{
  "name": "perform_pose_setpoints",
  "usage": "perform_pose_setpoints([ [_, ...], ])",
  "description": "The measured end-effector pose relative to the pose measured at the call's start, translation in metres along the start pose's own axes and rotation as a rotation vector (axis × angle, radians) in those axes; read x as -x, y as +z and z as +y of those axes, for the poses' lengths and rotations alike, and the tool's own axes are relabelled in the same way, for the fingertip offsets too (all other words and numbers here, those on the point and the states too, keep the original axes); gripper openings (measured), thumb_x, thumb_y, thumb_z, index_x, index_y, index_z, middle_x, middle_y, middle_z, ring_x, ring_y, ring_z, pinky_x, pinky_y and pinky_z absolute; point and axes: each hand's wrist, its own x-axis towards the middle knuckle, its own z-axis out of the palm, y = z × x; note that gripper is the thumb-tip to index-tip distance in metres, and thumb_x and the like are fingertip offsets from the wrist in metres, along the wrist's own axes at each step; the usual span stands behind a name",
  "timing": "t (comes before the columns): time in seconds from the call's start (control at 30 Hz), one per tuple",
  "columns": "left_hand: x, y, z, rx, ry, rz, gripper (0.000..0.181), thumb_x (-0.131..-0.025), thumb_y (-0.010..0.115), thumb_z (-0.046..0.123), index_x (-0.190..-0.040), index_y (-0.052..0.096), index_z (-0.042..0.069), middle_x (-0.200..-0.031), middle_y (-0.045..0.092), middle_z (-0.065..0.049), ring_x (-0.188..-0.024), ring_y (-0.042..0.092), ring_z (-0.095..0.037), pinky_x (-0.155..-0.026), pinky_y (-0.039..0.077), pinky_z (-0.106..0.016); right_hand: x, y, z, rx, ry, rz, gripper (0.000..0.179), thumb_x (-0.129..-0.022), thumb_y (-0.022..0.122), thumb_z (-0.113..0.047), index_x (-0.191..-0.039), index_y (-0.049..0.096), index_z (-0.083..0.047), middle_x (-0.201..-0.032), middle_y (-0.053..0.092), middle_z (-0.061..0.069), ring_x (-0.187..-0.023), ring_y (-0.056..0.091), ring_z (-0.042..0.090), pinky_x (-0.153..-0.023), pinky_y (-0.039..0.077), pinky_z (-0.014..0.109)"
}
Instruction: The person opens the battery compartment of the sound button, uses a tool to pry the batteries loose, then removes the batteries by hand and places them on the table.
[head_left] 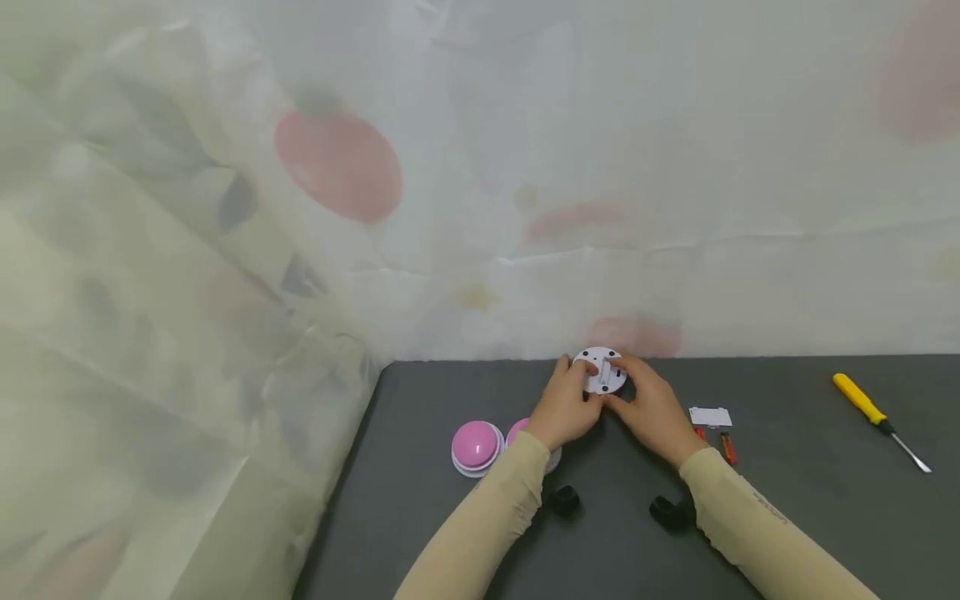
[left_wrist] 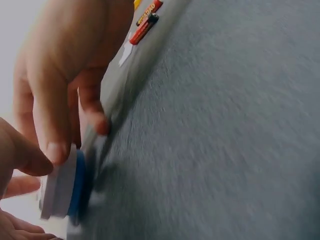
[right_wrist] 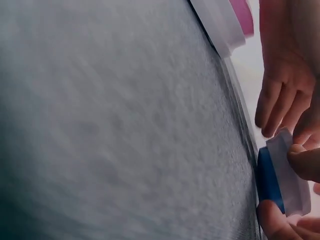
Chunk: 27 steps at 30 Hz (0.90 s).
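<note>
A round push light (head_left: 604,383) with a white base and a blue dome (right_wrist: 270,175) lies base up at the far side of the table. Its underside shows an uncovered battery slot and several dark spots. My left hand (head_left: 566,408) grips it from the left, thumb over the base beside the slot. From the right, my right hand (head_left: 647,414) holds the rim between thumb and fingers. In the left wrist view, the blue dome (left_wrist: 77,182) faces the table. Fingers hide parts of the rim.
Two pink push lights (head_left: 475,444) stand at the left, one partly behind my left forearm. Right of my hands are a white battery cover (head_left: 710,417) and two red batteries (head_left: 727,447). A yellow-handled screwdriver (head_left: 858,398) lies far right. A patterned curtain (head_left: 480,208) hangs behind the table.
</note>
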Motion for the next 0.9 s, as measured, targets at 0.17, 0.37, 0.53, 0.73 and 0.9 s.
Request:
perform_pose_setpoints([
  [0.17, 0.027, -0.009, -0.016, 0.057, 0.0, 0.098, 0.046, -0.105, 0.066, 0.018, -0.149, 0.06, 0.007, -0.167, 0.042, -0.026, -0.153, 0.045, -0.039, -0.121, 0.042, -0.053, 0.015, 0.004, -0.014, 0.062, -0.095, 0.168, 0.064, -0.092, 0.09, -0.011, -0.149, 0.062, -0.001, -0.153, 0.051, 0.03, -0.117, 0.065, 0.044, -0.093, 0.056, 0.059],
  [0.37, 0.077, -0.012, -0.04, 0.089, 0.039, 0.253, 0.05, -0.101, 0.071, 0.015, -0.147, 0.058, 0.001, -0.161, 0.049, -0.024, -0.152, 0.046, -0.035, -0.123, 0.04, -0.055, 0.032, 0.027, -0.036, -0.038, -0.266, 0.188, 0.049, -0.086, 0.092, -0.002, -0.131, 0.072, -0.003, -0.117, 0.067, 0.014, -0.075, 0.061, 0.017, -0.067, 0.054, 0.031],
  [0.53, 0.105, -0.005, -0.055, 0.117, 0.096, 0.322, 0.057, -0.094, 0.075, 0.007, -0.147, 0.055, -0.003, -0.155, 0.053, -0.025, -0.146, 0.052, -0.035, -0.116, 0.047, -0.057, 0.035, 0.053, -0.047, -0.157, -0.262, -0.044, 0.057, -0.09, 0.088, 0.002, -0.142, 0.065, 0.0, -0.134, 0.069, 0.014, -0.105, 0.071, 0.026, -0.085, 0.062, 0.038],
  [0.73, 0.111, 0.006, -0.06, 0.146, 0.15, 0.363, 0.062, -0.09, 0.076, 0.003, -0.147, 0.053, -0.004, -0.154, 0.053, -0.027, -0.145, 0.052, -0.037, -0.116, 0.047, -0.057, 0.031, 0.067, -0.048, -0.166, -0.222, -0.132, 0.068, -0.086, 0.081, 0.008, -0.15, 0.058, 0.004, -0.148, 0.063, 0.018, -0.135, 0.063, 0.034, -0.107, 0.055, 0.052],
  [0.9, 0.113, 0.016, -0.06, 0.126, 0.163, 0.393, 0.057, -0.089, 0.076, 0.002, -0.143, 0.056, -0.003, -0.152, 0.055, -0.026, -0.142, 0.055, -0.036, -0.115, 0.049, -0.054, 0.034, 0.067, -0.045, -0.116, -0.233, -0.159, 0.072, -0.084, 0.08, 0.006, -0.152, 0.056, 0.007, -0.151, 0.062, 0.021, -0.141, 0.058, 0.039, -0.115, 0.047, 0.059],
])
